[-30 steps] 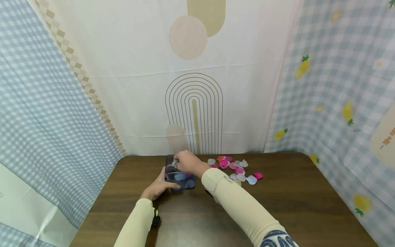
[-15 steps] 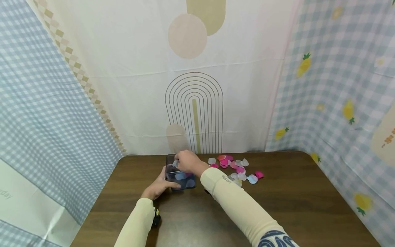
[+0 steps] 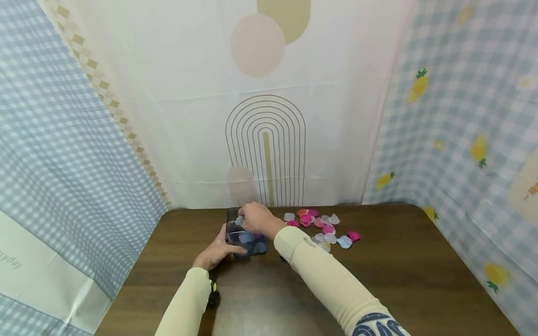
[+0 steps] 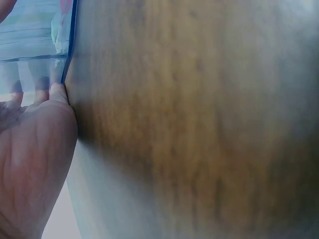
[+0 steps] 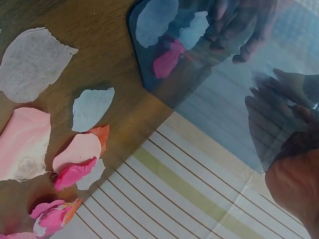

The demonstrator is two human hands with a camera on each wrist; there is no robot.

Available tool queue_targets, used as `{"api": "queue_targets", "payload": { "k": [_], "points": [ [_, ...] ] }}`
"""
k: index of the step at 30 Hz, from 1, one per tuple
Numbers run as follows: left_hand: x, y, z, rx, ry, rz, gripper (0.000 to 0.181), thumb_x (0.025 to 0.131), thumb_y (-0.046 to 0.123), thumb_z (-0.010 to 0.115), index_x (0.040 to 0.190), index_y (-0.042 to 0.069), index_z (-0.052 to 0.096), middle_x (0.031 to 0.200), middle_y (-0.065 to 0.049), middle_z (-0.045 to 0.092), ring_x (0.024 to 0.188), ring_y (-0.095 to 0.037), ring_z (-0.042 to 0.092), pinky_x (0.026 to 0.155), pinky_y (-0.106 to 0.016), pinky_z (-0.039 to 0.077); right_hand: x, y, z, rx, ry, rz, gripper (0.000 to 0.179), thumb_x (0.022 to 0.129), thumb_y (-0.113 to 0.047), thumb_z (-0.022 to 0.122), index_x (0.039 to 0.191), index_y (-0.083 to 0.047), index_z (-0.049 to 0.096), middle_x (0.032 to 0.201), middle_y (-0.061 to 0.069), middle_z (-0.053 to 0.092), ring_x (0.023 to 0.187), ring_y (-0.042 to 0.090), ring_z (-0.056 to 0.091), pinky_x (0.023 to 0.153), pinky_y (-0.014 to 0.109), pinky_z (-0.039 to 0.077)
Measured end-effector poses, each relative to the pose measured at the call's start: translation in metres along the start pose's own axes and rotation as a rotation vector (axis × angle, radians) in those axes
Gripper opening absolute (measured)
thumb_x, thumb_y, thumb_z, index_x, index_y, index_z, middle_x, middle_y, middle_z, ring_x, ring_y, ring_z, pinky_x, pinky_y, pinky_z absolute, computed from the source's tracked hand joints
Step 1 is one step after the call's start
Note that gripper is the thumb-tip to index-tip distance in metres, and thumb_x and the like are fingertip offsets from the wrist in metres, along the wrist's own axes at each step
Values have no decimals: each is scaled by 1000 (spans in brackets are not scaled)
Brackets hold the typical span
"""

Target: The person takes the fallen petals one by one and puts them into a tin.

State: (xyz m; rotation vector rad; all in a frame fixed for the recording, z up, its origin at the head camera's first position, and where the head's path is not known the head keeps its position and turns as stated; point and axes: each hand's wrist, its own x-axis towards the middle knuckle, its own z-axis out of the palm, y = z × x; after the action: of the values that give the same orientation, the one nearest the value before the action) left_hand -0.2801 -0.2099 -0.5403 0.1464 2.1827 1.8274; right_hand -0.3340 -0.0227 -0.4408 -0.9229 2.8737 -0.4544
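Observation:
A clear, blue-tinted plastic box (image 3: 233, 213) stands near the table's back edge, with pale and pink petals (image 3: 246, 238) in its lower part. My left hand (image 3: 217, 253) grips the box's left side, thumb along the front. In the left wrist view, that hand's fingers show through the clear wall (image 4: 30, 40). Over the box's opening, my right hand (image 3: 257, 218) pinches a pale petal (image 3: 239, 220); its fingertips are partly hidden. The right wrist view shows the box's see-through wall (image 5: 209, 99) with a hand (image 5: 294, 191) beside it.
Loose pink, white, orange and pale blue petals (image 3: 328, 229) lie scattered on the brown wooden table (image 3: 403, 280), right of the box. A patterned white cloth (image 3: 189, 154) hangs close behind the table's back edge, with checked cloths (image 3: 445, 186) at both sides.
The head view has shifted slightly. Both hands keep nearly the same places, the left on the box and the right with the pale petal over it.

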Motion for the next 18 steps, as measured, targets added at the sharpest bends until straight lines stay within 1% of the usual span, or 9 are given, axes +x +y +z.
{"api": "queue_targets", "payload": {
  "k": [3, 5, 9, 12, 15, 18],
  "points": [
    [0, 1, 0, 10, 0, -3, 106, 83, 9, 89, 162, 24, 21, 155, -13, 53, 138, -26, 56, 112, -27, 42, 0, 3, 1, -6, 20, -21, 31, 99, -10, 61, 125, -12, 77, 117, 4, 79, 86, 14, 63, 82, 31, 59],
    [0, 1, -1, 11, 0, -5, 106, 83, 8, 89, 162, 25, 20, 156, -12, 53, 138, -26, 55, 114, -29, 41, 1, 3, 1, -11, 23, -28, 32, 99, -10, 61, 127, -12, 77, 118, 4, 79, 87, 14, 63, 84, 31, 59],
    [0, 1, -2, 14, -2, -3, 107, 83, 9, 89, 163, 25, 19, 157, -11, 52, 140, -26, 54, 117, -34, 39, 1, 3, 2, -1, 20, -12, 36, 99, -11, 62, 132, -11, 75, 126, 4, 78, 91, 14, 63, 90, 32, 60],
    [0, 0, -2, 10, 3, -8, 109, 82, 10, 90, 164, 27, 20, 156, -11, 53, 141, -26, 53, 119, -36, 37, 1, 2, 2, -1, 14, -7, 36, 98, -11, 62, 132, -11, 75, 126, 4, 78, 91, 14, 64, 90, 32, 60],
    [1, 0, -2, 0, 5, -13, 109, 82, 10, 90, 164, 28, 20, 156, -11, 53, 141, -27, 53, 118, -36, 38, 1, 2, 2, -4, 9, -4, 35, 98, -11, 61, 130, -11, 76, 124, 4, 78, 91, 14, 64, 90, 32, 60],
    [1, 0, -2, -2, -3, -5, 109, 82, 9, 90, 163, 27, 20, 157, -11, 52, 141, -27, 53, 115, -32, 40, 2, 2, 2, -8, 9, 4, 32, 98, -12, 62, 126, -11, 77, 120, 4, 79, 91, 15, 64, 90, 33, 60]
  ]
}}
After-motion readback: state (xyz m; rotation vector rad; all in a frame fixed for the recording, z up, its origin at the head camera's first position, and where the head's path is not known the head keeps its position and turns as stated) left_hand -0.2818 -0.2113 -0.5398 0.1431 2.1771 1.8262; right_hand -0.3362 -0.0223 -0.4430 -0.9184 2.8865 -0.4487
